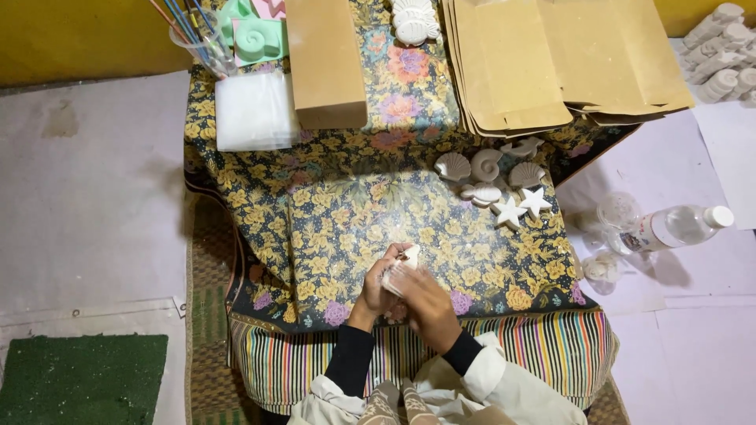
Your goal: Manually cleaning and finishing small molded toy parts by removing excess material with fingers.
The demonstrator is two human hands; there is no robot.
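Head view, looking straight down. Near the front edge of the floral cloth (pixel 331 228), a little right of centre: left hand (pixel 376 290) closed around a small white cast piece (pixel 406 258), fingers curled under and beside it, thumb on top. Right hand (pixel 425 303) laid over the near end of the same piece, fingers pressed down on something pale (a scrap of abrasive or a cloth, too small to tell). Both grips narrow, both on the one piece, held just above the cloth rather than resting on it.

Judged as a smoothing or cleaning step. Best done with light, short strokes, keeping the piece turned in the left fingers so each edge comes up in turn; thin tips likely brittle, so no hard squeeze. Better kept low over the cloth, so a slip means a short drop.

Toward the right edge: a cluster of white shells and stars (pixel 498 187), well apart from the hands. Along the back edge: a stack of brown paper bags (pixel 567 63), a brown block (pixel 324 63), a pile of clear sleeves (pixel 253 112). Off the cloth to the right, a plastic bottle (pixel 677 227) lying on its side.
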